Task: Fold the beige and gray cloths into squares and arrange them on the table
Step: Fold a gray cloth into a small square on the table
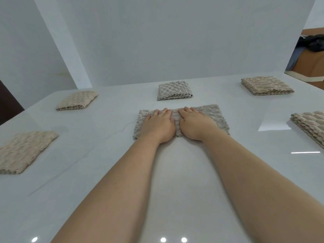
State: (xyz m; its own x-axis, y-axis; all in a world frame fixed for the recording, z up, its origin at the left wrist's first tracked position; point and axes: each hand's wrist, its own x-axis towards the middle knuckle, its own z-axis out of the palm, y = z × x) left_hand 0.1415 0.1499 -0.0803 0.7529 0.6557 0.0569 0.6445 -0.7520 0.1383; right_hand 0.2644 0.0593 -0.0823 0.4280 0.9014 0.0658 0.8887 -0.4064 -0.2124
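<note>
A gray textured cloth lies as a wide folded strip at the middle of the white table. My left hand presses flat on its left half, fingers straight. Beside it, my right hand presses flat on the middle of the cloth, and the two hands nearly touch. A folded gray square sits just behind. Folded beige squares lie at far left, near left, far right and at the right edge.
White walls stand close behind the table's far edge. At the top right, past the table corner, an orange-brown surface carries dark bundled things. The table's glossy near part shows lamp reflections.
</note>
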